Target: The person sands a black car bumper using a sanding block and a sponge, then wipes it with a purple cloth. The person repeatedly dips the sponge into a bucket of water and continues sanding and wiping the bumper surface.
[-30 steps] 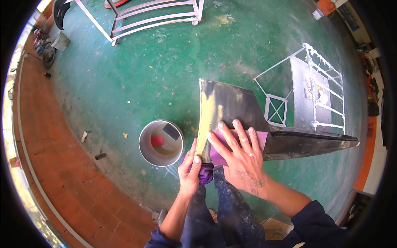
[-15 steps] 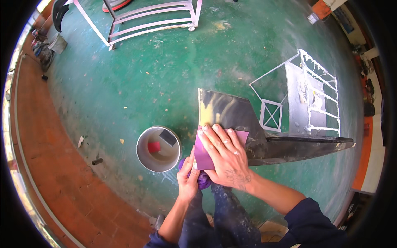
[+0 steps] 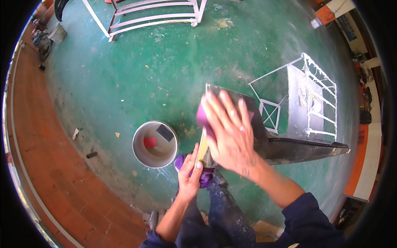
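Observation:
A dark car body panel (image 3: pixel 264 144) with a yellowish patch stretches from in front of my legs to the right. My left hand (image 3: pixel 190 175) is closed on its near left edge, thumb on top and fingers partly hidden. My right hand (image 3: pixel 231 132), blurred by motion, lies stretched out with fingers apart on the panel. It presses a purple sheet of sandpaper (image 3: pixel 202 118) against the surface; most of the sheet is hidden under the palm. A bunched purple cloth (image 3: pixel 206 178) shows beneath the panel beside my left hand.
Left of the panel stands a round bucket (image 3: pixel 139 136) with a red pad (image 3: pixel 150 142) and a dark grey block (image 3: pixel 165 132) inside. A white-spattered metal frame (image 3: pixel 308 99) stands at right, a pale rack (image 3: pixel 153 20) at the far side. Small debris dots the green floor (image 3: pixel 103 82).
My right hand has slid away from me along the panel with the sandpaper, uncovering the yellowish near left edge. My left hand keeps its grip there. The view has shifted slightly.

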Tool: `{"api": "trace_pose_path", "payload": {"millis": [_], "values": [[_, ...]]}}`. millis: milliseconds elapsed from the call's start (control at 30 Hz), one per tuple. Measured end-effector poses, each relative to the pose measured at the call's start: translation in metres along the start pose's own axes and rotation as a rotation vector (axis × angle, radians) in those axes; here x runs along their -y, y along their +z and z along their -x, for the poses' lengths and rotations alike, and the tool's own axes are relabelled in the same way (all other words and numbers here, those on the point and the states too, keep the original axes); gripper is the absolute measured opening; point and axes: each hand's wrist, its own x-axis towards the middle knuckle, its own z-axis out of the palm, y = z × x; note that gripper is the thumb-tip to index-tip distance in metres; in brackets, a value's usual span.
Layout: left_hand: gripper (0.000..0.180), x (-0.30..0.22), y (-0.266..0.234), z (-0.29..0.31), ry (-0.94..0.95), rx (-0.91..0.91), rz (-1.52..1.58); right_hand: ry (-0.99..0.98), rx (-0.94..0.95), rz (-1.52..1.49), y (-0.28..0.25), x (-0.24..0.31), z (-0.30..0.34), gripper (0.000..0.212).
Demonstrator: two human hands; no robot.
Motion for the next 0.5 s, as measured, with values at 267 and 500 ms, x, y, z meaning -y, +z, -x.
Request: {"api": "trace_pose_path", "payload": {"millis": [267,500], "values": [[0.051,0.019,-0.050,0.005,-0.247,-0.273,0.329,0.066,-0.014,-0.778,-0.039,0.030,0.077,0.056],[0.020,0.154,-0.152,-0.026,-0.309,-0.451,-0.395,0.960,0.482,-0.967,0.085,0.076,0.225,0.042]]}}
